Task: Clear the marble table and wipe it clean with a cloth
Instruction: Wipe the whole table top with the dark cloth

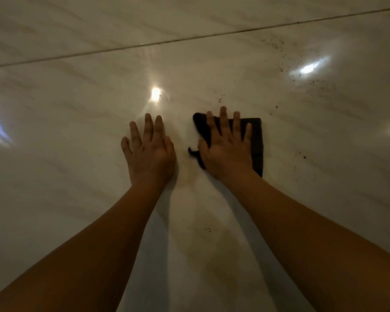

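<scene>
The pale marble table point(77, 136) fills the view under dim light. A dark folded cloth point(257, 140) lies flat on it right of centre. My right hand point(227, 149) presses down on the cloth with fingers spread, covering its left half. My left hand point(150, 152) rests palm down on the bare marble just left of the cloth, fingers apart, holding nothing. Dark crumbs point(221, 99) are scattered beyond the cloth.
A dark seam point(189, 38) crosses the marble at the back, running up to the right. More dark specks point(320, 84) lie at the right, and a few crumbs point(208, 229) sit between my forearms. Lamp reflections point(155, 94) glare on the surface.
</scene>
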